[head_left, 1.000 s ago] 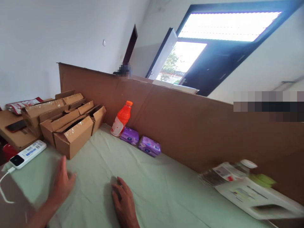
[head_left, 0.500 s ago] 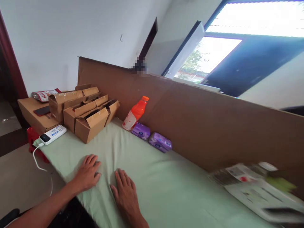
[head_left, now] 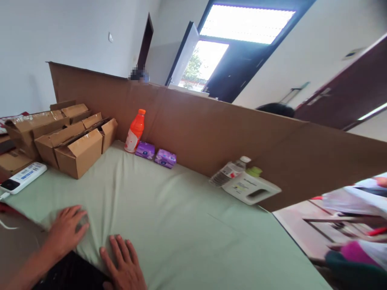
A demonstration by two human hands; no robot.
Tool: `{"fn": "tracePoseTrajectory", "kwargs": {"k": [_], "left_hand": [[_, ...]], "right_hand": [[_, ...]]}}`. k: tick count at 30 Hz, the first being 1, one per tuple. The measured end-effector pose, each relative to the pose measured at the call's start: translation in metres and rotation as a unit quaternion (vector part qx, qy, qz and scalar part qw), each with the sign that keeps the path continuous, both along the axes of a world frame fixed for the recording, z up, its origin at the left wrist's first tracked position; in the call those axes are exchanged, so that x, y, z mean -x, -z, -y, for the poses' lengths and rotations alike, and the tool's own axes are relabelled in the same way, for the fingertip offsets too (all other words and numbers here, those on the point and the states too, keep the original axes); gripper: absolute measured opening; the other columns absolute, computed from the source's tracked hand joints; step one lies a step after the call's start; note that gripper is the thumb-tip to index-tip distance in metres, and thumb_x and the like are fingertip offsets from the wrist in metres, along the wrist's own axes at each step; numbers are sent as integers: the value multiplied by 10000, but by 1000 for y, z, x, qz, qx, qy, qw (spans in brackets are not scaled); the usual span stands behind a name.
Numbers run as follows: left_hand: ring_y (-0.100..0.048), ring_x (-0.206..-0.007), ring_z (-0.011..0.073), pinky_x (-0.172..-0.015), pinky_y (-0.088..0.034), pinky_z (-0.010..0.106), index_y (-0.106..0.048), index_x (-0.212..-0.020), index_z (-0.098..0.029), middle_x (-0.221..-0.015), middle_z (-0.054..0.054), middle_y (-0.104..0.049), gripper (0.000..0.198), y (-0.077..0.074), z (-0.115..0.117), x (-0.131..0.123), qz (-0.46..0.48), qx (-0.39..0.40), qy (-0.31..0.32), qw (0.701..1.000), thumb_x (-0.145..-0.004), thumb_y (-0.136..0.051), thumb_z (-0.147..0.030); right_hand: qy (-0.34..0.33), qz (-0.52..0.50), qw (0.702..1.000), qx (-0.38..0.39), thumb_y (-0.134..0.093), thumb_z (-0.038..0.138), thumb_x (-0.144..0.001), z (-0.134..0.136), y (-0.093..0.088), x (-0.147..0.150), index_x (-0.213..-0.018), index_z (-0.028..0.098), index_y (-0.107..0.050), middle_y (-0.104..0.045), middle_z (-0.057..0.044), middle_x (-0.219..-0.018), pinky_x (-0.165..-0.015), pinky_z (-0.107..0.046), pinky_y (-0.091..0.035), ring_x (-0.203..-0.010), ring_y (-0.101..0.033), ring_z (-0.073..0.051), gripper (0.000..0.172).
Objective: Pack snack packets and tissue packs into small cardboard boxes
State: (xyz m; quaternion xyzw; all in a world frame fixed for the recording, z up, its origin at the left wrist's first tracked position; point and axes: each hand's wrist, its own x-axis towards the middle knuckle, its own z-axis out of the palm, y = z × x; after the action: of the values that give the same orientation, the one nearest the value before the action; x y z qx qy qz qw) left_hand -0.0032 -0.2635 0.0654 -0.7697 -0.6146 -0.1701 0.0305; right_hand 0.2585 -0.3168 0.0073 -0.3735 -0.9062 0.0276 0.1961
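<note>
My left hand (head_left: 68, 227) rests on the pale green cloth (head_left: 169, 217) near the table's front left edge, thumb held away from the fingers and nothing in it. Flat on the same cloth, to its right, lies my right hand (head_left: 124, 257) with fingers spread and holding nothing. Beyond them, against a cardboard panel (head_left: 193, 121), stands an orange bottle (head_left: 136, 131) with a pale label. Two purple tissue packs (head_left: 165, 158) lie beside it. Farther right, a clear plastic bottle (head_left: 226, 173) leans by a white jug (head_left: 249, 187) with a green cap.
Open cardboard boxes (head_left: 87, 155) stand at the back left. A white power bank (head_left: 26, 176) with a cable lies at the left edge. The panel runs along the table's far side. Past the right edge are blurred items and a pink cloth (head_left: 356, 253).
The view has swung right, so everything sits farther left in the picture. The clear bottle and white jug now show fully. Both hands stay on the cloth.
</note>
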Motion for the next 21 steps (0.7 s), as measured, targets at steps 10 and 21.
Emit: {"fn": "tracePoseTrajectory", "kwargs": {"k": [10, 21], "left_hand": [[-512, -1313, 314, -1081, -433, 580, -559, -1330, -197, -1466, 117, -503, 444, -38, -205, -99, -11, 45, 99, 994, -939, -644, -388], [-121, -1549, 363, -1203, 1, 685, -337, -1544, -309, -1659, 130, -215, 782, -13, -83, -42, -50, 235, 270, 933, -878, -557, -655]], "right_hand": [[-11, -13, 993, -116, -633, 701, -815, -12, 19, -1, -1570, 269, -325, -526, -151, -1499, -1049, -480, -484, -1372, -506, -329, 923], [-40, -267, 955, 123, -565, 493, -956, -42, 8, -25, -1165, 337, -696, -720, -45, -1256, -969, -341, -547, -1181, -663, -207, 292]]}}
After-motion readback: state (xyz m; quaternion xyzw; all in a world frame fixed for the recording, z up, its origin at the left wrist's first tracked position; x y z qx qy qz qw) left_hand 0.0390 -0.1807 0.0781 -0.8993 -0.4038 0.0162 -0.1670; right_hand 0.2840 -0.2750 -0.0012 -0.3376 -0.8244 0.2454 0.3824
